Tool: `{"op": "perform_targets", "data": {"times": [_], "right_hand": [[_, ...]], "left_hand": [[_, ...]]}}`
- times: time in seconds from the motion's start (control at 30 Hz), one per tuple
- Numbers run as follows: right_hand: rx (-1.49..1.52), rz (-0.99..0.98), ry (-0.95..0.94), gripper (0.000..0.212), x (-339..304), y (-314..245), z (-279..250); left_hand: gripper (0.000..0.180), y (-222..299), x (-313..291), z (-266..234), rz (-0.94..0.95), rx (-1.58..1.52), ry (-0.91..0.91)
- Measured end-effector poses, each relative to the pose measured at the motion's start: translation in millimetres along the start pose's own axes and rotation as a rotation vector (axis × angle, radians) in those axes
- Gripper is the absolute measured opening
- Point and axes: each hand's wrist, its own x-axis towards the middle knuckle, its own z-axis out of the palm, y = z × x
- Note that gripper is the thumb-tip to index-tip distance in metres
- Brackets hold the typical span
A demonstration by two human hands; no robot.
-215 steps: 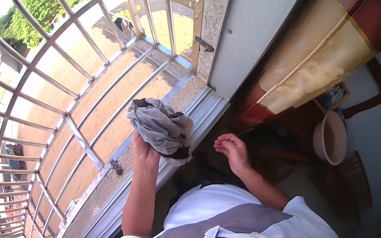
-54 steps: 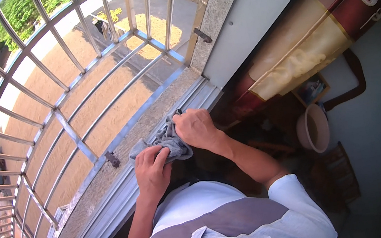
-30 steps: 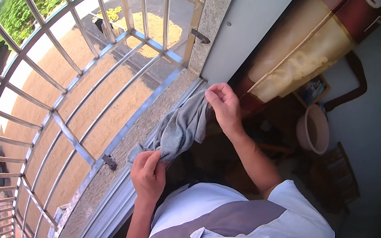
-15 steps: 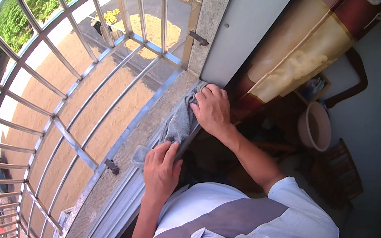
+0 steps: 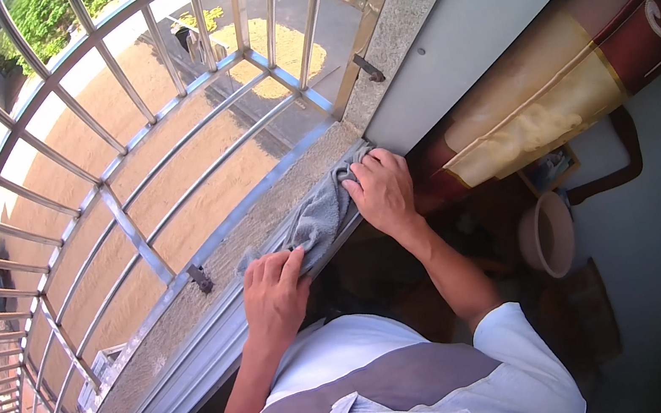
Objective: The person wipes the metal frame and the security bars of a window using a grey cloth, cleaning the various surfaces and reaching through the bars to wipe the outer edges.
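A crumpled grey cloth lies stretched along the metal window track. My right hand presses its upper end into the corner beside the upright frame, fingers curled over the fabric. At the cloth's lower end is my left hand, its bent fingers pressed on the grey fabric and the rail. The fingertips of both hands are partly hidden in the folds. Below my left hand the grooves of the track lie bare.
Beyond the rough sill stands a cage of metal bars, with a small dark bracket on the sill. A gold and red curtain hangs at the right. Farther down are a pale basin and a framed picture.
My left hand has slid slightly down the track, toward the lower left. My right hand stays at the corner with the cloth. The whole view has shifted a little.
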Motion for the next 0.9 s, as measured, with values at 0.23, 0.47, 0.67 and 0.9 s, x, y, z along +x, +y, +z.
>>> {"op": "perform_targets", "data": {"times": [0.23,0.47,0.67,0.9], "right_hand": [[0.285,-0.190,-0.073,0.017,-26,-114,-8],[0.223,-0.104,-0.016,0.019,-8,-52,-5],[0.101,-0.081,0.026,0.036,-17,-43,3],[0.477,-0.207,-0.056,0.061,-55,-173,0]], "left_hand": [[0.037,-10,-28,-15,-0.107,-0.197,0.134],[0.049,-12,-37,-22,-0.054,-0.069,0.129],[0.057,-6,-51,-40,-0.137,0.111,0.076],[0.023,-33,-87,-37,-0.242,-0.021,0.343]]}}
